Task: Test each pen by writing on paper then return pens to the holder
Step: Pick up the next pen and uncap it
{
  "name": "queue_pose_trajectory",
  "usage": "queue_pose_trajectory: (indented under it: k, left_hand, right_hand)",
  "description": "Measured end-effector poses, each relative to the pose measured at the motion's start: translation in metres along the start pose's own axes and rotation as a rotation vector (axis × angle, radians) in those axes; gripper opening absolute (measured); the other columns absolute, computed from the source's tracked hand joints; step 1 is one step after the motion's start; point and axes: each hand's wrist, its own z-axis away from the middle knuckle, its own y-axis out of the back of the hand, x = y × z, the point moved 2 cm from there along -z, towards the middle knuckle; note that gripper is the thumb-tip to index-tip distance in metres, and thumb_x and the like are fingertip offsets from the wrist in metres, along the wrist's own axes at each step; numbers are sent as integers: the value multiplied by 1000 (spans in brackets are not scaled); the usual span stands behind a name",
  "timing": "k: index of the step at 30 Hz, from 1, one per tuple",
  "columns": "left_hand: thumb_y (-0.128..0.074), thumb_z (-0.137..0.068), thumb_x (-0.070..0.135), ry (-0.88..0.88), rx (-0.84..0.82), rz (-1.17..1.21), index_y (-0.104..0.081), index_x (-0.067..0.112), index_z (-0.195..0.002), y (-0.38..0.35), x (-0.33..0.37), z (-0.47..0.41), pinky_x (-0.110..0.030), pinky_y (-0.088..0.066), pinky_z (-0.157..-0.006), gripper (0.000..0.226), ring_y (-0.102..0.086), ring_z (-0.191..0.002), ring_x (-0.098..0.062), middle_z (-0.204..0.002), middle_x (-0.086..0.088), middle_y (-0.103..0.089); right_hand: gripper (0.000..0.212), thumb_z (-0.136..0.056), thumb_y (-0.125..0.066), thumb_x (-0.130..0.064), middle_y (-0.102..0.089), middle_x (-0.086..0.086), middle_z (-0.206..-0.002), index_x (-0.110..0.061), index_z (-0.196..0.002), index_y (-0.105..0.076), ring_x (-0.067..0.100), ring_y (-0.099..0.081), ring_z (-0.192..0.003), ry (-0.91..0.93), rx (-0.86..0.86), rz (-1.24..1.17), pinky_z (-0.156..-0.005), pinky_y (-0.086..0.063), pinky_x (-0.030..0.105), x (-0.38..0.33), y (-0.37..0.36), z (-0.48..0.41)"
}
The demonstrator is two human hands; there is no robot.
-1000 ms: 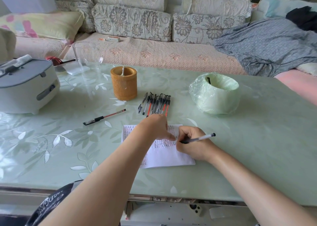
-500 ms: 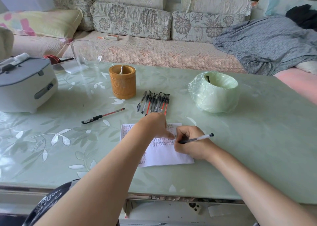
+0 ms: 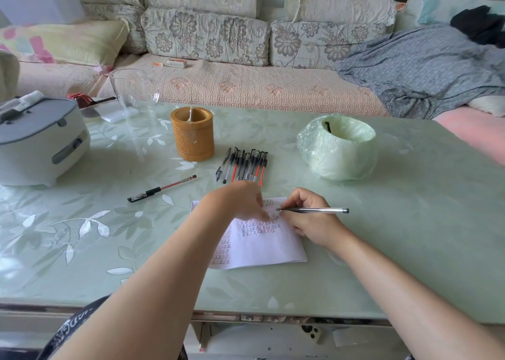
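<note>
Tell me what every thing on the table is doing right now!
Right hand: holding the writing pen.
Writing pen: tip on the paper.
Left hand: pressing the paper down.
Paper: flat, partly written on.
Pen holder: standing upright.
Pen row: lying beside the pen holder.
Lone pen: lying flat, untouched.
Rice cooker: lid shut.
Glass jug: upright, empty.

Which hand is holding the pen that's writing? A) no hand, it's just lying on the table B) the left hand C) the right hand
C: the right hand grips the pen with its tip down at the paper, while the left hand only rests its fingers on the sheet.
</note>
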Motion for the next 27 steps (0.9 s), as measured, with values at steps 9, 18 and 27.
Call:
queue_pose_trajectory:
  k: [9, 18, 27]
  left_hand:
    - [-71, -86, 25, 11, -35, -118, -70, 18, -107, 12, -8, 9, -31, -47, -86, 22, -61, -98, -20, -105, 3, -67]
    - [-72, -84, 12, -59, 148, 110, -62, 19, -95, 28, -13, 7, -22, -46, -56, 16, -65, -67, -11, -80, 3, -66]
    - [-79, -78, 12, -90, 223, 120, -71, 18, -94, 31, -8, 9, -12, -42, -58, 18, -61, -74, -8, -87, 4, -69]
  right_hand:
    - [43, -99, -31, 7, -69, 15, -87, -8, -119, -66, 22, -56, -54, -87, -8, -205, -42, -45, 26, -12, 3, -8]
    - [41, -93, -60, -5, -63, 4, -78, -34, -120, -50, 15, -51, -63, 42, 47, -50, -62, -46, 30, -18, 11, -16]
    - [15, -90, -65, -26, -64, -14, -91, -31, -103, -72, 10, -48, -86, 339, 156, 827, -76, -39, 26, -22, 6, -11]
